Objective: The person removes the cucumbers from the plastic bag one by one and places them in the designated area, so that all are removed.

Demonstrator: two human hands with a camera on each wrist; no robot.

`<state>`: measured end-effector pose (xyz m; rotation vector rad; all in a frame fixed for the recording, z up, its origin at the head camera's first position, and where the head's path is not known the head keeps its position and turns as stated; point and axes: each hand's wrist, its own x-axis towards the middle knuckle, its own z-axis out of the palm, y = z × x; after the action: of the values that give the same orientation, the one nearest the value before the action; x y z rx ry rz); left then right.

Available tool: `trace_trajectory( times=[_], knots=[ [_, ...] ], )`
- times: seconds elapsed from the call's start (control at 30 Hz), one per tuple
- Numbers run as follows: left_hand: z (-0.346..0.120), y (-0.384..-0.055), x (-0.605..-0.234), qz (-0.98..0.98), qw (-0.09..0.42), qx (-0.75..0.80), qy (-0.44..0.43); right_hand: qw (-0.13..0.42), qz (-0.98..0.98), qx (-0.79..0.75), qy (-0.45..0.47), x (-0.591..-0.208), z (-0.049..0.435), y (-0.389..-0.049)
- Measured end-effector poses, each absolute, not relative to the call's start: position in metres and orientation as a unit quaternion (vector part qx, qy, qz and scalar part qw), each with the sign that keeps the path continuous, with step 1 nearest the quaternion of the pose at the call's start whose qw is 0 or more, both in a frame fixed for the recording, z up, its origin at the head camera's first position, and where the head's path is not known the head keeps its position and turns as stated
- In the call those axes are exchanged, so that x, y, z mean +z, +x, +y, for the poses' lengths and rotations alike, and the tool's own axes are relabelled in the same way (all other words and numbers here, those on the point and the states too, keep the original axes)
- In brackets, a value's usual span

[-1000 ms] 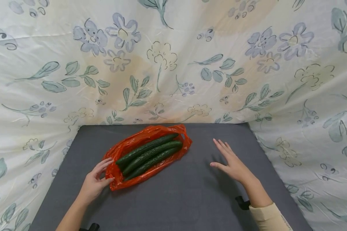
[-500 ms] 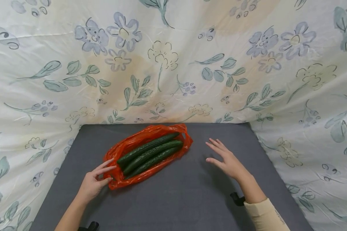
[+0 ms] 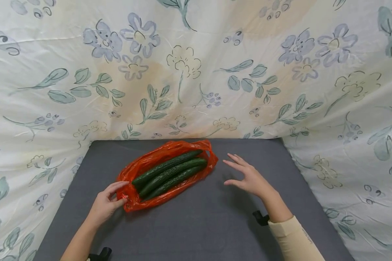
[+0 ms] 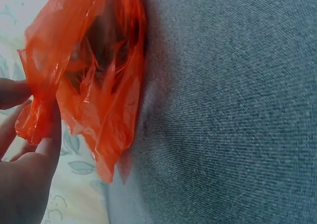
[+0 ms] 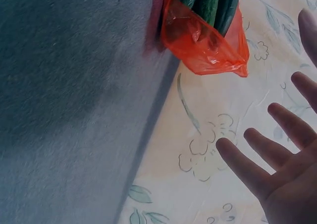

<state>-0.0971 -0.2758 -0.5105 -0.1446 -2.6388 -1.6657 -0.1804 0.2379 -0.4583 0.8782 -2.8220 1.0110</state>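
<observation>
On the grey cloth lies a thin red plastic bag point(image 3: 138, 165), spread along its top so that three long dark green cucumbers point(image 3: 173, 175) show side by side inside. My left hand point(image 3: 105, 203) is at the bag's near left end. In the left wrist view, the thumb and fingers of that hand point(image 4: 27, 179) pinch a gathered corner of the red plastic point(image 4: 111, 115). To the right of the bag, my right hand point(image 3: 249, 177) hovers apart from it, fingers spread toward its far end. The right wrist view also shows this hand point(image 5: 290, 172) holding nothing.
A grey cloth point(image 3: 196, 224) covers the table. Pale fabric with flowers and leaves point(image 3: 196, 83) hangs behind it and along both sides. Black wrist mounts point(image 3: 260, 218) are on both arms.
My right hand has moved left toward the bag. The left fingers loosened briefly, then closed again on the bag's corner. Bag and cucumbers have hardly moved.
</observation>
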Motion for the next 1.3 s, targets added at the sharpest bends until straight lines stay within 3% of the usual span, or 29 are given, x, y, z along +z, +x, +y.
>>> trace_trajectory(
  times=[0.57, 1.3],
  knots=[
    [-0.275, -0.098, -0.511, -0.842, -0.009, -0.538, -0.038, 0.037, -0.886, 0.333, 0.320, -0.458, 0.208, -0.197],
    [-0.276, -0.099, -0.514, -0.829, -0.016, -0.557, -0.043, 0.006, -0.879, 0.349, 0.323, -0.452, 0.175, -0.207]
  ],
)
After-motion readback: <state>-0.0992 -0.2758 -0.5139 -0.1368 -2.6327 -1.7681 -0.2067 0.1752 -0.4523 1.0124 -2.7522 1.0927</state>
